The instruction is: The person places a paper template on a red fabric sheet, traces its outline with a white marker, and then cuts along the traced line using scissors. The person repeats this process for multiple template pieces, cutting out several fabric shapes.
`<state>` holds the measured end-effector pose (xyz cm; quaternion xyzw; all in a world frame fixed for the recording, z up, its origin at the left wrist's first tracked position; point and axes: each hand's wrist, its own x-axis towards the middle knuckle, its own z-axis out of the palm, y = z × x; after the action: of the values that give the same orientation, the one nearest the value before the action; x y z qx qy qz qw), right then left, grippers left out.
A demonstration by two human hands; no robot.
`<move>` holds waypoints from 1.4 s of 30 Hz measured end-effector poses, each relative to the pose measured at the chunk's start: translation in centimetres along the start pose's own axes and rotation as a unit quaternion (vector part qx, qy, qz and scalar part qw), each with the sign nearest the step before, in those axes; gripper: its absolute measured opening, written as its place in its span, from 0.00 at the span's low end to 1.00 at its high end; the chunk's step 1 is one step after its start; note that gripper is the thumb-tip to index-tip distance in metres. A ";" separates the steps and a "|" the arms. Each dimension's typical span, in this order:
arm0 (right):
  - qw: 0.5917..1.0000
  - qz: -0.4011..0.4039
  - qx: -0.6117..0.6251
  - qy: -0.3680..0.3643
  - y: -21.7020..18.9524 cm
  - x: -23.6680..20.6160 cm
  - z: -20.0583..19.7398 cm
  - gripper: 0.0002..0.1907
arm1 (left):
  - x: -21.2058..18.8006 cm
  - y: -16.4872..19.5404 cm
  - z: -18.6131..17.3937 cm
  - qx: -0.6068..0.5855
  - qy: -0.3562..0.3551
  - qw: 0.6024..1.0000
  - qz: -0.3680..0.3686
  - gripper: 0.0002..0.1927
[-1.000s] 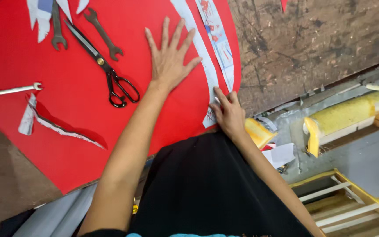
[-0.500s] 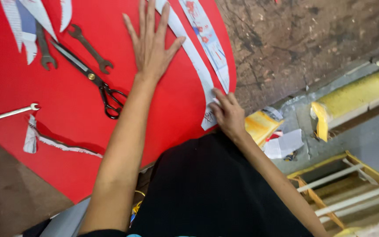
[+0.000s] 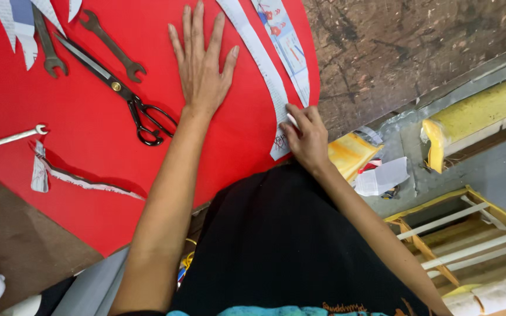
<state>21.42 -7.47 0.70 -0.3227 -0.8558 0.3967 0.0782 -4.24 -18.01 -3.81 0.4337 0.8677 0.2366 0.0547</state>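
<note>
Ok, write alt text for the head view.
A person's left hand presses flat on a red sheet while the right hand pinches the end of a long paper strip at its edge. Black-handled scissors and wrenches lie left of the hands.

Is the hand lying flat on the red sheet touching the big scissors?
Apart. The head view shows the left hand flat on the red sheet, with bare red between it and the scissors.

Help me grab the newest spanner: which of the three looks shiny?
The small silver spanner at the sheet's left edge; the other two spanners, near the scissors, are dark and rusty.
</note>
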 end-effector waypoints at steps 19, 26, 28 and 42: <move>0.999 -0.013 -0.052 -0.009 0.8 -1.5 0.1 0.23 | 1.5 4.3 -2.2 0.054 -0.173 0.978 -0.102 0.45; 0.995 -0.019 -0.089 -0.049 0.5 -1.6 0.0 0.26 | 2.7 4.7 -2.9 0.050 -0.165 0.979 -0.109 0.48; 0.993 -0.018 -0.096 -0.060 0.4 -1.6 -0.1 0.28 | 3.0 4.8 -2.8 0.049 -0.159 0.979 -0.117 0.50; 0.994 -0.027 -0.082 -0.066 0.0 -1.1 -1.0 0.29 | 7.8 3.0 -2.6 0.055 -0.121 0.977 -0.169 0.49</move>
<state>22.67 -7.54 1.48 -0.2778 -0.8970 0.3438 0.0056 -7.70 -11.33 0.76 0.3087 0.9270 0.1221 0.1742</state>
